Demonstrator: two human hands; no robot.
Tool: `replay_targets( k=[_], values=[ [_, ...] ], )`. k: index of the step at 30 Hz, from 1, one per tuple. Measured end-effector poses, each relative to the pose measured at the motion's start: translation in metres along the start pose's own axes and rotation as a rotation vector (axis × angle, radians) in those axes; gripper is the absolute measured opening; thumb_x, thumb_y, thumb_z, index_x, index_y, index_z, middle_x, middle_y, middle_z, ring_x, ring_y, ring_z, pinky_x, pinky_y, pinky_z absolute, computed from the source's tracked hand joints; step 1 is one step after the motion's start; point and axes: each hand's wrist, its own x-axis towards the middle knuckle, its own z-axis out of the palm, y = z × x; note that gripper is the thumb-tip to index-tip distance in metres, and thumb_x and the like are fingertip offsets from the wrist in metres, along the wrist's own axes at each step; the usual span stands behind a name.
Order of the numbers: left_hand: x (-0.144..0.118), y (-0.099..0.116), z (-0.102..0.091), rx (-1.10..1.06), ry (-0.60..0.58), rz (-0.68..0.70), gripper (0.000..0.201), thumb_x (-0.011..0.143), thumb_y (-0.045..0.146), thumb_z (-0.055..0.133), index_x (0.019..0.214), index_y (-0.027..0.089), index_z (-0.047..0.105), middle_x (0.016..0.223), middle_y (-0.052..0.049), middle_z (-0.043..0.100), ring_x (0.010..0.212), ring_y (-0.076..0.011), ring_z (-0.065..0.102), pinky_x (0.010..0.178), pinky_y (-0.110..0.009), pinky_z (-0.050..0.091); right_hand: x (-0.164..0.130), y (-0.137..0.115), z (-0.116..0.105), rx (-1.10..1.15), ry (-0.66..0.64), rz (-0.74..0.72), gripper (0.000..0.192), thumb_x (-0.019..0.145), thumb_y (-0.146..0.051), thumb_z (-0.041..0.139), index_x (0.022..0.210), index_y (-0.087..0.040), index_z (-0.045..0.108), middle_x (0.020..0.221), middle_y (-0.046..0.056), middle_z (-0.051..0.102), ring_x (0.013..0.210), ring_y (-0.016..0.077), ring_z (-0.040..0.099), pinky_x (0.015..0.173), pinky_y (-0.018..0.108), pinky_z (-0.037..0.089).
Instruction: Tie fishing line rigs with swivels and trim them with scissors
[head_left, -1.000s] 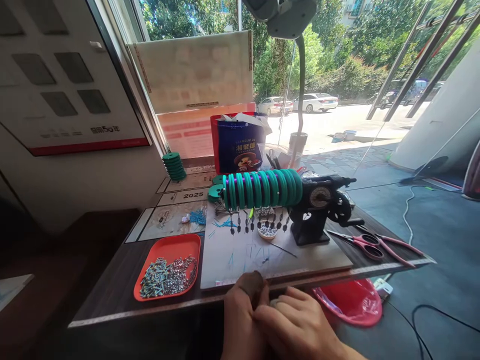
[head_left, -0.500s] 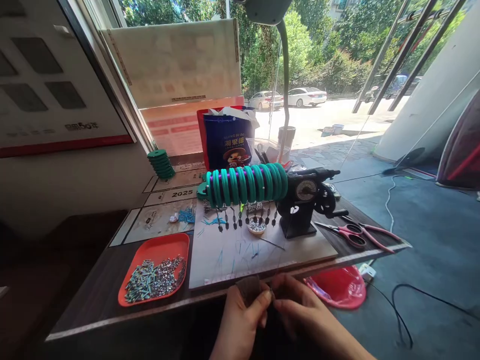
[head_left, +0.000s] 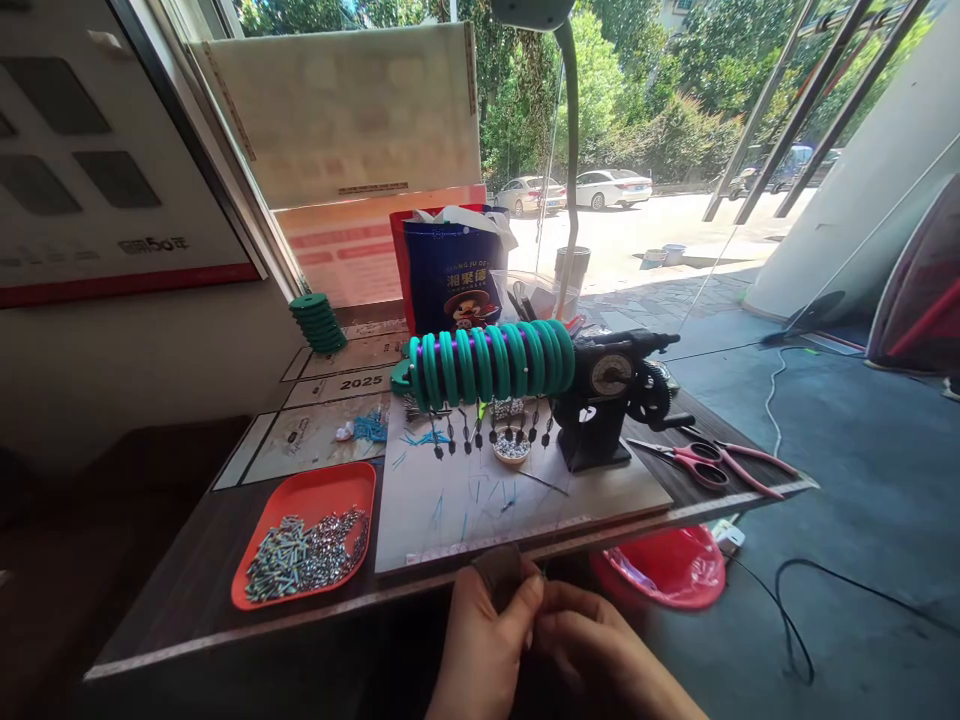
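Observation:
My left hand is closed, thumb pressed to the index finger, which has a dark wrap round it. Touching it from the right, my right hand is closed in a pinch. Both hands meet just below the table's front edge; whatever small thing they pinch is too small to make out. Beyond them stands a black winding device with a dial and a crank. Its horizontal roller carries a row of green rings, with several dark swivel-like weights hanging beneath.
An orange tray at left holds small metal parts. On the pale board are a small bowl of beads and thin blue pieces. Pink-handled scissors and pliers lie at right. A red bin stands below.
My right hand has moved left and closed in against my left hand; the gap between their fingertips is smaller. The view has shifted slightly.

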Motion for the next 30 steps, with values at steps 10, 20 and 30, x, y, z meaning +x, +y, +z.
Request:
replay_targets(
  k=[10, 20, 30],
  values=[
    [0.0, 0.009, -0.001, 0.083, -0.04, 0.052, 0.028, 0.068, 0.04, 0.063, 0.064, 0.014, 0.055, 0.051, 0.004, 0.041, 0.049, -0.0069, 0.034, 0.047, -0.018, 0.028, -0.016, -0.091, 0.016, -1.484, -0.093, -0.553, 0.018, 0.082, -0.018, 0.049, 0.093, -0.02, 0.064, 0.085, 0.005, 0.067, 0.074, 0.015, 0.062, 0.066, 0.022, 0.043],
    [0.001, 0.011, -0.001, 0.056, -0.078, 0.062, 0.021, 0.07, 0.036, 0.062, 0.068, 0.015, 0.061, 0.06, 0.001, 0.053, 0.059, -0.0102, 0.045, 0.064, -0.021, 0.04, 0.004, -0.111, 0.023, -1.673, -0.216, -0.441, 0.012, 0.079, -0.016, 0.055, 0.075, -0.016, 0.067, 0.061, 0.001, 0.064, 0.052, 0.01, 0.056, 0.051, 0.017, 0.038],
    [0.001, 0.009, 0.0, 0.085, 0.004, 0.012, 0.026, 0.068, 0.037, 0.065, 0.077, 0.012, 0.063, 0.08, -0.008, 0.067, 0.081, -0.0219, 0.06, 0.075, -0.029, 0.044, 0.004, -0.108, 0.025, -1.855, -0.17, -0.496, 0.011, 0.075, -0.014, 0.058, 0.068, -0.016, 0.066, 0.053, 0.001, 0.061, 0.047, 0.0121, 0.054, 0.046, 0.021, 0.032]
  ],
)
